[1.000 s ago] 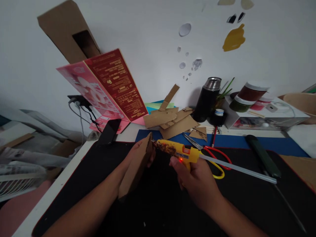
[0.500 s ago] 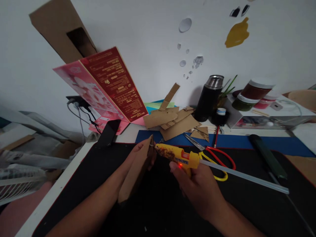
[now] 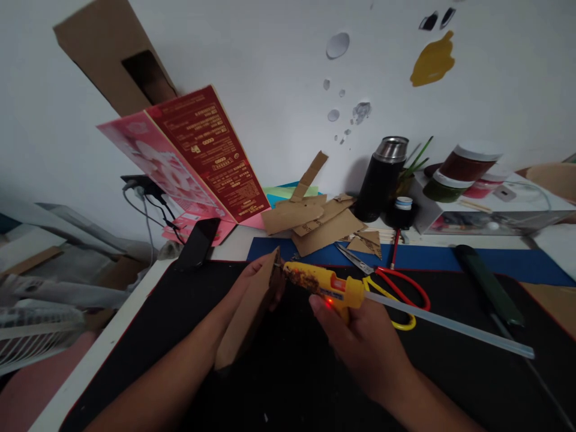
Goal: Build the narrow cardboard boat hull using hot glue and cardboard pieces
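Pinching cardboard [image 3: 246, 321] with left hand [image 3: 253, 269], clutching glue gun [image 3: 320, 281] toward 9 o'clock with right hand [image 3: 362, 345]; could burn left hand by slipping.

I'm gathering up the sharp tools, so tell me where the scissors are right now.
In the head view, the scissors lie right of centre, just beyond the yellow glue gun and on the near side of the cardboard scraps.

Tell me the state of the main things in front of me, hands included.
Left hand, holding the cardboard piece.
Cardboard piece, tilted.
Right hand, holding the glue gun.
Glue gun, red light lit, nozzle near the cardboard's upper end.
Glue stick, jutting from the gun's rear.
Scissors, lying down, partly hidden.
Phone, screen dark.
Folded card, standing open.
Flask, upright.
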The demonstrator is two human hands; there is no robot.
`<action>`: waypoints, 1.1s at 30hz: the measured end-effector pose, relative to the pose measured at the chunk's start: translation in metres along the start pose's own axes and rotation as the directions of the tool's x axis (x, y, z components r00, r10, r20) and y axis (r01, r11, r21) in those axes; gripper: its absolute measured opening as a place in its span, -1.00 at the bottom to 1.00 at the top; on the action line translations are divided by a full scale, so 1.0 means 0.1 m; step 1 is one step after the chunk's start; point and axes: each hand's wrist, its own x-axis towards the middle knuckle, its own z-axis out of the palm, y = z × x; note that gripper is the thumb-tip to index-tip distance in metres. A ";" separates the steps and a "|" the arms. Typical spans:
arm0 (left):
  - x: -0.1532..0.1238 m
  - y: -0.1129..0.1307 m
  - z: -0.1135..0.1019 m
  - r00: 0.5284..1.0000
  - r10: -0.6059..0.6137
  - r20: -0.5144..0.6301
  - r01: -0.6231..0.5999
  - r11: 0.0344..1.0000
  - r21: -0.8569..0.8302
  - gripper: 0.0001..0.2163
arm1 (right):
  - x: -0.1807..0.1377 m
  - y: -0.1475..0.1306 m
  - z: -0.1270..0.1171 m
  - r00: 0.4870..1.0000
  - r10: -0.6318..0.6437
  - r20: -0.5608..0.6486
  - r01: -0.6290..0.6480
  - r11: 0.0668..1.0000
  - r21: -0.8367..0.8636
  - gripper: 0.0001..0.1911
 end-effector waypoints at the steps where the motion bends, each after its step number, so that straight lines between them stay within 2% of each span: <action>1: 0.00 0.00 0.00 1.000 0.002 0.006 -0.002 1.000 0.001 -0.60 | 0.00 0.00 0.00 1.000 -0.007 -0.004 0.007 1.000 -0.008 -0.59; 7: -0.01 -0.01 -0.04 0.997 0.026 0.070 -0.026 1.000 -0.012 -0.62 | 0.01 -0.03 -0.01 0.999 -0.026 -0.031 0.025 1.000 -0.018 -0.59; 11: 0.01 -0.04 -0.06 0.993 0.050 0.105 -0.048 0.999 -0.023 -0.64 | 0.00 -0.06 -0.03 1.000 -0.026 -0.015 0.024 0.996 -0.083 -0.63; 23: 0.03 -0.03 -0.11 0.982 0.112 0.152 -0.100 0.991 -0.084 -0.69 | 0.00 -0.11 -0.04 0.997 -0.077 -0.012 0.075 0.990 -0.117 -0.69; 33: 0.05 -0.03 -0.13 0.972 0.139 0.188 -0.119 0.987 -0.112 -0.69 | -0.01 -0.08 -0.03 0.998 -0.064 -0.022 0.060 0.987 -0.149 -0.67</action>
